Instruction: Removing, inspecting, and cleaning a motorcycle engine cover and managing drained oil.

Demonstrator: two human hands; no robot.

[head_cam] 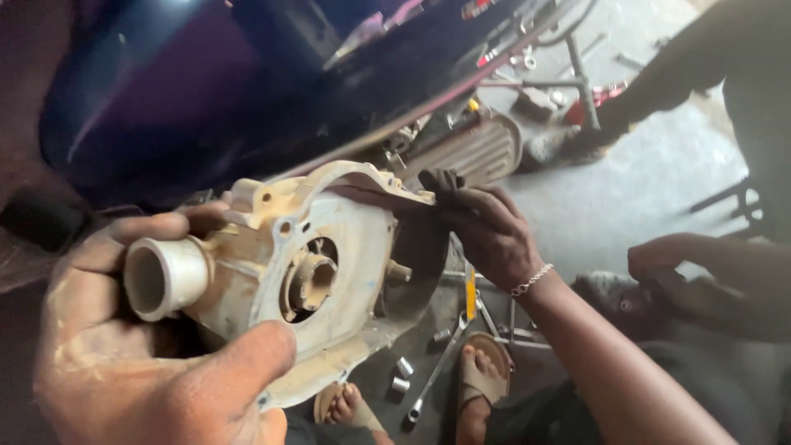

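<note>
At centre: pale, mud-caked cast-metal engine cover (321,272) — tilted up, inner face in view.
Left hand (140,354): grasping its tube end, steadying.
Right hand (486,231): pressing dark rag (441,183) on rim — wiping grip.

The dusty beige metal engine cover (321,280) sits between the left hand (140,346) and right hand (486,231), above the long steel wrench (437,371) on the concrete floor (610,198).

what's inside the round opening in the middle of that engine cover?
Inside the central opening of the metal cover, a notched, dirt-coated hub shows. The left hand grips the cover's tube end; the right hand presses a dark rag on its rim. Everything deeper behind the hub is hidden.
</note>
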